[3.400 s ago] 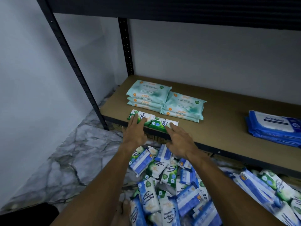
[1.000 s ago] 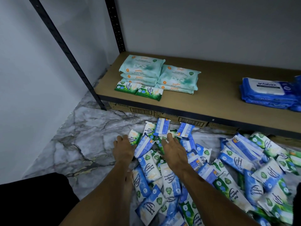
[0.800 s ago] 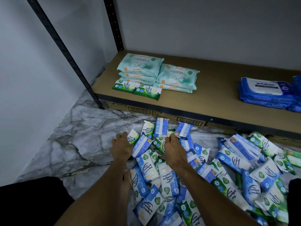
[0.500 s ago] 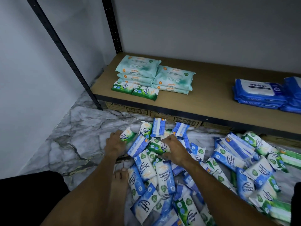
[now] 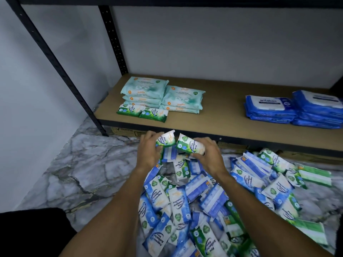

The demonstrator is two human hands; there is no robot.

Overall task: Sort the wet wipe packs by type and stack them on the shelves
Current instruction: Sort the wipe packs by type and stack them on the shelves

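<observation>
My left hand [image 5: 149, 152] grips a small green pine wipe pack [image 5: 166, 139], lifted just below the shelf's front edge. My right hand [image 5: 208, 154] grips a second green pine pack [image 5: 189, 145] beside it. Under both hands lies a heap of small blue and green packs [image 5: 194, 197] on the floor. On the wooden shelf [image 5: 219, 115], two green pine packs [image 5: 143, 113] lie side by side near the front left. Behind them stand two stacks of pale teal packs [image 5: 161, 94]. Two stacks of blue packs [image 5: 293, 108] sit at the shelf's right.
A black shelf upright [image 5: 55, 65] slants down at the left and another [image 5: 113, 39] stands at the back. The upper shelf [image 5: 185, 0] hangs overhead. Marble floor [image 5: 74, 169] lies left of the heap. Cardboard boxes [image 5: 126, 130] sit under the shelf.
Both hands went down from the shelf to the floor heap, each took a green pine pack, and now they have lifted the two packs up towards the shelf edge.
</observation>
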